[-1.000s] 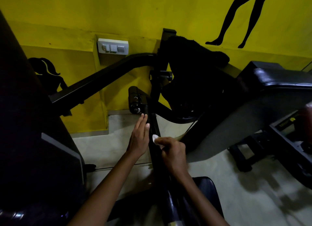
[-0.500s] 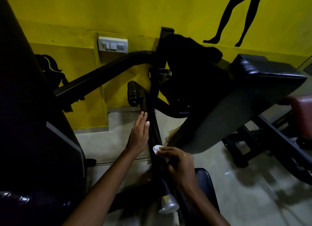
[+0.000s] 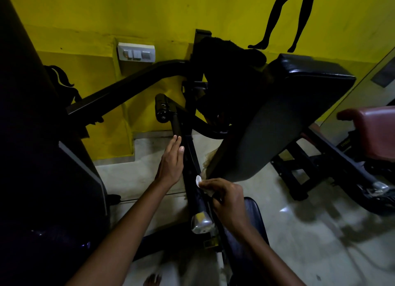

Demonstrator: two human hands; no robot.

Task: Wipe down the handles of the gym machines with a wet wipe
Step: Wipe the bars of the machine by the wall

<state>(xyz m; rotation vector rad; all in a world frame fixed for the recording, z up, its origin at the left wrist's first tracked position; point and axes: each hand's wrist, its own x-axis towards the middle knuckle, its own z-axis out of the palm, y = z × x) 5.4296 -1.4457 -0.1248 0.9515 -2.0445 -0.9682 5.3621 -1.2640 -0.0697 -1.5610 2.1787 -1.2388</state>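
A black machine bar runs from a padded roller down to a silver end cap. My right hand is shut on a small white wet wipe and presses it against the lower part of the bar. My left hand lies flat with fingers straight along the bar's left side, higher up, just below a black grip sleeve. Most of the wipe is hidden inside my right hand.
A large black padded seat back leans close on the right of the bar. A dark machine body fills the left. A red padded bench stands at far right. Behind is a yellow wall with a switch plate. Pale floor lies below.
My right hand has slid the wipe down the bar toward me, away from my left hand. The view has shifted, revealing the silver end cap and the red bench.
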